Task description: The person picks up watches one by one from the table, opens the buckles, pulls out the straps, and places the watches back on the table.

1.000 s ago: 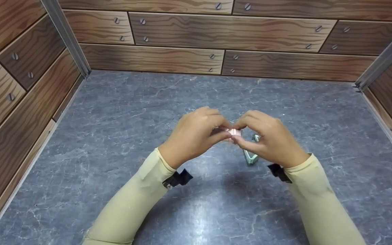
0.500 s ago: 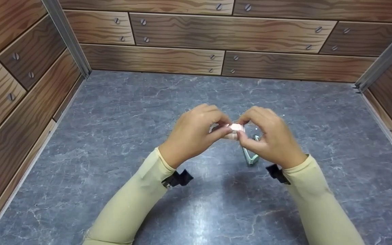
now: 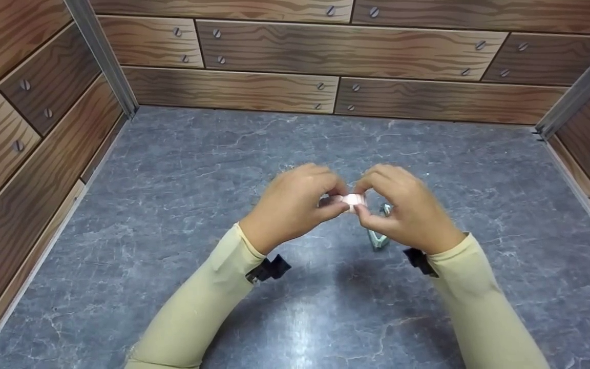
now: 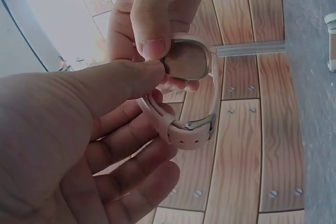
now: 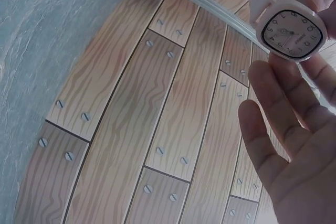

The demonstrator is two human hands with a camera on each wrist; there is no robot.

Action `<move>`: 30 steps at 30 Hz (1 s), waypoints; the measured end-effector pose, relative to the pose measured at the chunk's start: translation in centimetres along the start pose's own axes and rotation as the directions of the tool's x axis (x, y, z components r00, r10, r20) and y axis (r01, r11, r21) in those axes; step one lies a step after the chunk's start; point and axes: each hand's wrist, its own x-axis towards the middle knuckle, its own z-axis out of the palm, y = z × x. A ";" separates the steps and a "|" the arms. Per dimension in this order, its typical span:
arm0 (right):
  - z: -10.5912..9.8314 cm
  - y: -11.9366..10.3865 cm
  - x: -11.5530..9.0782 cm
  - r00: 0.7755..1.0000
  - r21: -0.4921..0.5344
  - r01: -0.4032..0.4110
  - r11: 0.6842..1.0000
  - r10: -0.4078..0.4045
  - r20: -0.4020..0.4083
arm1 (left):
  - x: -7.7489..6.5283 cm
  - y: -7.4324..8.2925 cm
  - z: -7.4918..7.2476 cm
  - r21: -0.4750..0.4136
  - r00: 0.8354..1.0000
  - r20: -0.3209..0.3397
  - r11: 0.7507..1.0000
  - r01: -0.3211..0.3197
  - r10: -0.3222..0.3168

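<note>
A pink wristwatch (image 3: 353, 200) is held up above the table between both hands. My left hand (image 3: 297, 200) pinches it from the left, with the thumb at the case in the left wrist view. From the other side my right hand (image 3: 405, 207) also pinches the watch at its case edge. The left wrist view shows the shiny case back (image 4: 187, 60) and the strap (image 4: 181, 137) fastened in a loop by its buckle. In the right wrist view the numbered dial (image 5: 294, 34) faces the camera. Fingers hide part of the strap.
A pale green loop-shaped thing (image 3: 378, 240) lies on the grey marbled table (image 3: 213, 169), partly hidden below my right hand. Wood-patterned walls (image 3: 269, 46) with metal corner strips (image 3: 105, 61) enclose the back and sides.
Both hands rose slightly with the watch, then came down again. The watch turned a little between the fingers, and the right hand shifted its hold. The green thing stayed in place.
</note>
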 end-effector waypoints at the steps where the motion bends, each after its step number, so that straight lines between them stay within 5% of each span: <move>1: 0.0 0.0 0.0 1.000 0.001 0.003 1.000 -0.003 0.006 | 0.0 0.0 0.0 0.010 1.000 -0.007 1.000 -0.007 0.007; 16: 0.0 0.0 0.1 0.998 0.037 0.056 0.998 -0.056 -0.007 | 0.1 -0.3 0.5 0.031 0.998 -0.030 0.998 -0.053 0.054; 30: -0.6 -0.2 0.3 0.988 0.206 -0.047 0.977 0.076 -0.136 | 0.2 -1.2 -0.8 -0.040 0.996 -0.028 0.996 0.080 -0.081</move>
